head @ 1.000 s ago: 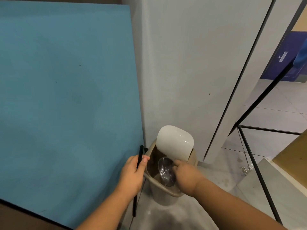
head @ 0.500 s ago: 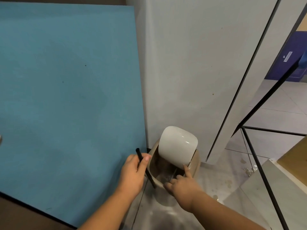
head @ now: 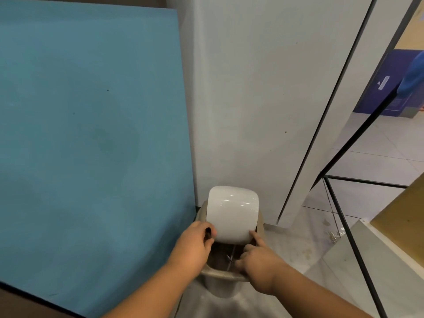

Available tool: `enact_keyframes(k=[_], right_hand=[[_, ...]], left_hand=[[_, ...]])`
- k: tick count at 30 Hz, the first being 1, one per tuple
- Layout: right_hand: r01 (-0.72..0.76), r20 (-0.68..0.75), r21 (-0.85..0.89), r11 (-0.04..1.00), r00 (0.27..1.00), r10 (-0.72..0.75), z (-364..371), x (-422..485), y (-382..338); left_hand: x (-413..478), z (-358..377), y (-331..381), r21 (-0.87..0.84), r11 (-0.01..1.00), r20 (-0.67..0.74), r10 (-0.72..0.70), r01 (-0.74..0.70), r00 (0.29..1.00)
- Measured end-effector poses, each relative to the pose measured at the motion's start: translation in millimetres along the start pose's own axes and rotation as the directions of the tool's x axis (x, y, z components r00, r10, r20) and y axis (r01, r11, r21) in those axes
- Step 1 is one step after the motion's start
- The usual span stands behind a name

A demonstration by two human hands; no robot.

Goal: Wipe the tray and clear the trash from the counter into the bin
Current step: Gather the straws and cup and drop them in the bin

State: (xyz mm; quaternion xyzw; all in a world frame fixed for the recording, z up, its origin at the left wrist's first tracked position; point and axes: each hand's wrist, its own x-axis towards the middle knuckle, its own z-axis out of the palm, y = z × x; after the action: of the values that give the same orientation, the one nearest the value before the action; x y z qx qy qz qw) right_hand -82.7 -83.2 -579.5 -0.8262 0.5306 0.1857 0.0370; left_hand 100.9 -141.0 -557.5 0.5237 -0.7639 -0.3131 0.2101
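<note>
A beige bin stands on the floor against the white wall, its white swing lid tilted up. My left hand is at the bin's left rim, shut on a black straw whose end pokes out by the lid's edge. On the other side of the opening, my right hand holds nothing; its index finger touches the lid's lower right corner. A faint glint of clear plastic shows inside the dark opening.
The blue counter top fills the left, its edge right beside the bin. A thin black metal frame and a wooden and white surface stand at the right. Tiled floor lies beyond.
My right hand let the clear cup drop into the bin and now touches the lid. The left hand moved right to the bin's rim, turning the black straw toward the opening.
</note>
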Motion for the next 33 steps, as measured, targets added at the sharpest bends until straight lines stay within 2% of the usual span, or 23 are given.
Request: enact_keyframes(k=[4, 11, 19, 23, 27, 31, 33], right_hand=[[0.035, -0.014, -0.006, 0.999, 0.999, -0.035, 0.9, -3.1, 3.5], [0.039, -0.023, -0.004, 0.999, 0.999, -0.039, 3.0, -2.1, 4.2], [0.027, -0.032, 0.020, 0.999, 0.999, -0.027, 5.3, -2.0, 5.9], [-0.024, -0.069, 0.206, 0.978, 0.997, 0.039, -0.9, -1.5, 8.0], [-0.032, -0.135, 0.422, 0.906, 0.986, 0.097, -11.3, 0.2, 11.9], [-0.117, -0.051, 0.647, 0.753, 0.979, 0.196, -26.2, 0.3, 18.3], [-0.136, -0.027, 0.688, 0.712, 0.977, 0.213, -42.7, -4.1, 24.2]], left_hand=[[-1.0, 5.8, -3.0, 0.099, 0.995, -0.004, -0.013, 0.013, 1.000], [-3.3, 7.6, -5.1, 0.062, 0.998, -0.028, -0.008, 0.009, 1.000], [-5.9, 5.6, -12.1, 0.009, 1.000, 0.011, -0.024, 0.024, 1.000], [-6.7, 3.5, -14.5, -0.031, 0.999, 0.042, -0.044, 0.045, 0.998], [-2.4, 4.1, -14.4, -0.027, 0.997, 0.062, -0.073, 0.075, 0.995], [-3.6, -0.9, -4.3, -0.008, 0.994, 0.077, -0.108, 0.109, 0.991], [-6.5, -12.0, 8.3, -0.025, 0.988, 0.042, -0.150, 0.151, 0.988]])
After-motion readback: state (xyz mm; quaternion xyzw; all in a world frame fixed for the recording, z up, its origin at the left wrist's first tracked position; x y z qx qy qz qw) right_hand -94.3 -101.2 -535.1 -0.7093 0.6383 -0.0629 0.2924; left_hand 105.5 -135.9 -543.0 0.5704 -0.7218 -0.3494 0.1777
